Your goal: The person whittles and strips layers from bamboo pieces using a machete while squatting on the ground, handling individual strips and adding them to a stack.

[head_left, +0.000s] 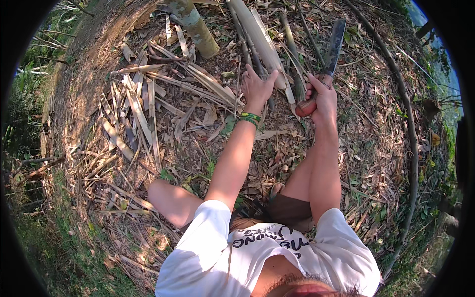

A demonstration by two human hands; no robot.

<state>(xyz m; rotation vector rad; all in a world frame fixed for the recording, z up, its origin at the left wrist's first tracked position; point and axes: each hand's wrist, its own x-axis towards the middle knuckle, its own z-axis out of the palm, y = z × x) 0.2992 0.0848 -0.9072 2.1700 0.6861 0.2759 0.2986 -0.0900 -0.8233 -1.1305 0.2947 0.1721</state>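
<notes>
My right hand (324,99) is wrapped round the brown wooden handle of a machete (336,47). Its dark blade points away from me, up and slightly right. My left hand (259,89), with green bands at the wrist, has its thumb and a finger spread apart and holds nothing that I can see. Just beyond it lies a long pale split stalk (260,37), which looks like bamboo. Whether the left fingertips touch the stalk I cannot tell. A greenish stick (292,42) lies between that stalk and the machete.
A thick, mottled tree trunk or log (194,28) is at the far left of my hands. Split pale strips (138,101) lie heaped on the left. A long thin branch (402,81) curves along the right side. Dry leaves (368,143) cover the ground.
</notes>
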